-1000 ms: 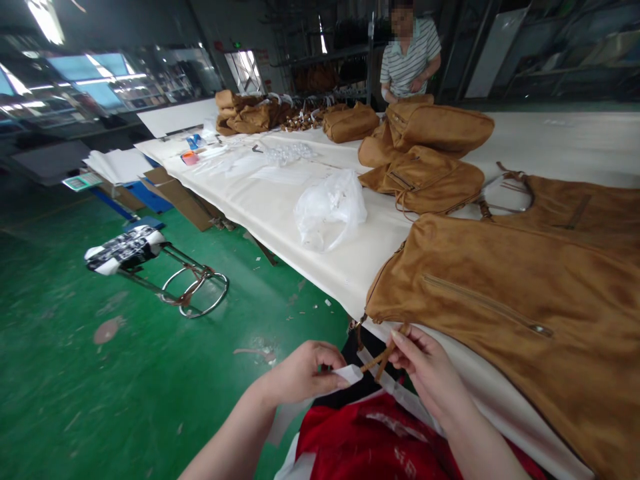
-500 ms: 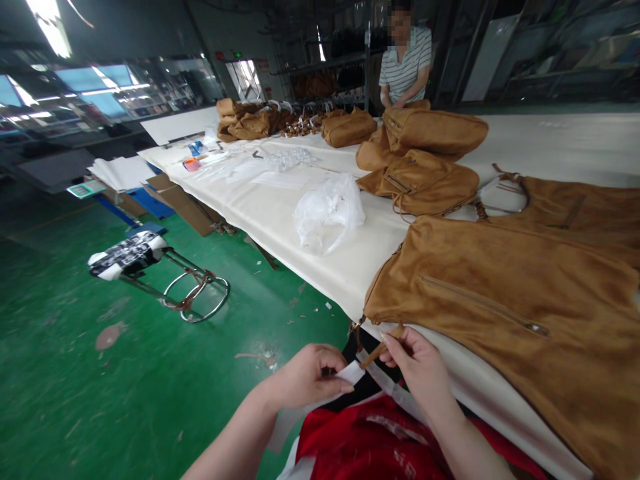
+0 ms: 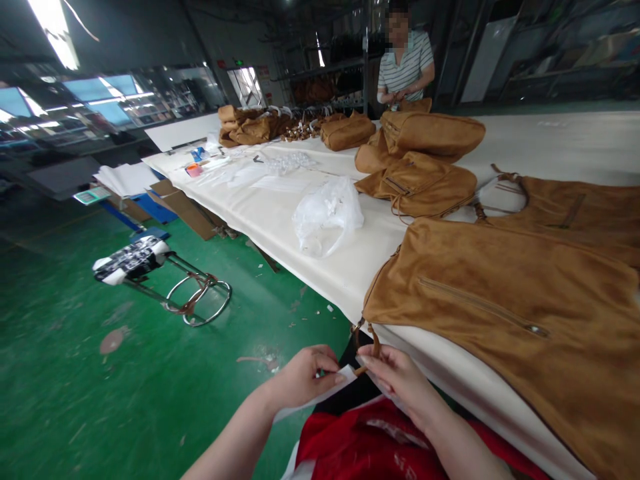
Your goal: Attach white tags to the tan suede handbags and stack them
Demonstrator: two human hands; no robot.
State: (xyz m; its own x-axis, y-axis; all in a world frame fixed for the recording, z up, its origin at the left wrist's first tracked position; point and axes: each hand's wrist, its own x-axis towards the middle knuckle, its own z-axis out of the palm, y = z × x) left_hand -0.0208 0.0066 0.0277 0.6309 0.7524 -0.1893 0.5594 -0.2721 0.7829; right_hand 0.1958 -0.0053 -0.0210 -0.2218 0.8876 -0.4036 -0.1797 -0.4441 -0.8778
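At the near edge of the scene, red clothing is seen below the 2 hands. A white strip is pinched by the left hand, its thumb and fingers drawn narrow around the strip. A thin brown strap is gripped by the right hand between thumb and fingers. Strap and strip are held in front of the table's near edge, where their ends are brought together between the hands; whether the strap is joined to the large bag cannot be told.

Just beyond, at the right, the large brown suede bag is laid on the white-covered table, its zipper turned up. Near its left corner, a small metal clasp is seen at the table edge. A clear plastic bag is set farther back, and a padded stool is tipped over on the green floor at the left. Behind, more brown bags are piled. At the far side, 1 person in a striped shirt is seen.
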